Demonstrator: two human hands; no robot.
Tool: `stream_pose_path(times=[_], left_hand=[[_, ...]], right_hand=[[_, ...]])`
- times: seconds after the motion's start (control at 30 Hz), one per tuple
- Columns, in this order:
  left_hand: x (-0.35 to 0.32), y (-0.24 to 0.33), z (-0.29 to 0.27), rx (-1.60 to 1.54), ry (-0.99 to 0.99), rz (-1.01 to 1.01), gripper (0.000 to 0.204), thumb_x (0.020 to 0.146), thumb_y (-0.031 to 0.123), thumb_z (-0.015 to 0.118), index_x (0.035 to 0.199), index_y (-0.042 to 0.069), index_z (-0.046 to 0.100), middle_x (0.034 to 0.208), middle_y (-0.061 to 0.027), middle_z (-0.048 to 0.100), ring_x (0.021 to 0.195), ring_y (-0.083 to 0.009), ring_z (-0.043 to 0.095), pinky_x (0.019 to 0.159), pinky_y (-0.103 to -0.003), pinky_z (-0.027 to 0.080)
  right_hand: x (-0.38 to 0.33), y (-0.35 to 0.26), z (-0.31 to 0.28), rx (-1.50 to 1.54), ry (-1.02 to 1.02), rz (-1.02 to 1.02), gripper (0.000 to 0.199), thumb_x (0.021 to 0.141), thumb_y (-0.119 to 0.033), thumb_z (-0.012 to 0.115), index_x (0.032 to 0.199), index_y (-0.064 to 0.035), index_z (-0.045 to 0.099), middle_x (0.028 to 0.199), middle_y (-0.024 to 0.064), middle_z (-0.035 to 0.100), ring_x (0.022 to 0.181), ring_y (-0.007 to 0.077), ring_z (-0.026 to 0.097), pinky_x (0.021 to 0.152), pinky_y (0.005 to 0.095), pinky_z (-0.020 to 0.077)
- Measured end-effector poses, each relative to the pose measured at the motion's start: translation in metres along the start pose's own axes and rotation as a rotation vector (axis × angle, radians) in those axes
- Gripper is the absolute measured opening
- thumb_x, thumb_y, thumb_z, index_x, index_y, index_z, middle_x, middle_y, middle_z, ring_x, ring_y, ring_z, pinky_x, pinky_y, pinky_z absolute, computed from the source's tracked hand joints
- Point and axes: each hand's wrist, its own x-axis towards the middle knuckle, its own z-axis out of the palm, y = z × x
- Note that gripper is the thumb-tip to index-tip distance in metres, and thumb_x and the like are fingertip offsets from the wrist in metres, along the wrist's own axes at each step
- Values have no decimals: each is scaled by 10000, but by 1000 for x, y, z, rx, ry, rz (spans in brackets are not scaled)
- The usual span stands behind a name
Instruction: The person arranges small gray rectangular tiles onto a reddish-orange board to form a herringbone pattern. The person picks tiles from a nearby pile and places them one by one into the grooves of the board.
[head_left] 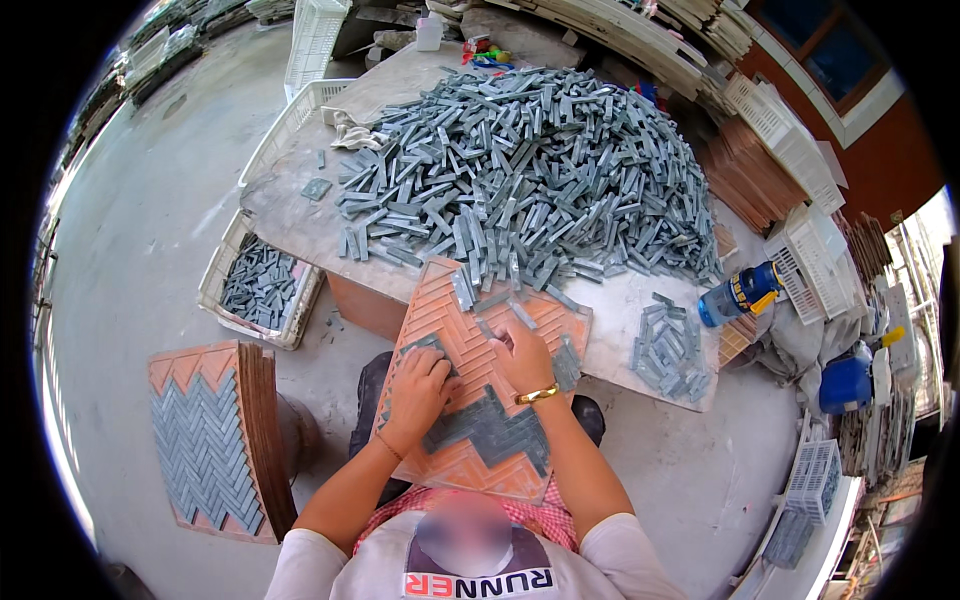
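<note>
Grey strips (502,432) are partly filling the orange mould (490,474) — many grooves (458,328) are lying bare — while left hand (417,388) and right hand (523,360) are resting half-curled over it, any hold unclear.

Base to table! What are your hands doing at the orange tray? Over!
Left hand on orange tray. Right hand over it, fingers bent, grip unclear. Tray partly filled with gray strips. Loose pieces atop its far part.
</note>
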Motion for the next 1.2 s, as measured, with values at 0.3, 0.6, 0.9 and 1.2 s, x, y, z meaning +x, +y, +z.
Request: stream_pose_path(times=[0.3, 0.6, 0.9, 1.2], left_hand=[[6, 6, -1, 26, 132, 115, 189, 678, 83, 691, 818, 31, 574, 887, -93, 538, 888, -287, 524, 824, -381, 432], [-8, -3, -1, -52, 21, -10, 306, 741, 46, 633, 1040, 17, 575, 1143, -128, 552, 1113, -305, 509, 970, -424, 392], [-77, 22, -13, 29, -226, -37, 664, 751, 130, 672, 1351, 10, 414, 1415, -139, 409, 1332, -301, 358, 1096, -503, 237], [-84, 23, -7, 68, -238, -16, 669, 772, 234, 664, 1352, 17, 410, 1415, -135, 404, 1325, -268, 363, 1091, -500, 232]], right_hand=[[-46, 5, -5, -285, -178, -389, 238, 742, -83, 688, 945, -50, 569, 885, 123, 605, 818, 316, 589, 695, 389, 484], [-42, 13, -8, -66, -276, -475, 257, 735, -25, 662, 982, -58, 595, 923, 100, 564, 902, 303, 565, 772, 385, 474], [-36, 8, -4, -46, -352, -409, 243, 722, -31, 682, 954, -36, 607, 941, 99, 595, 909, 296, 575, 793, 365, 476], [-31, 2, -7, -47, -397, -416, 200, 736, -73, 679, 924, -36, 622, 937, 103, 606, 920, 298, 578, 790, 361, 475]])
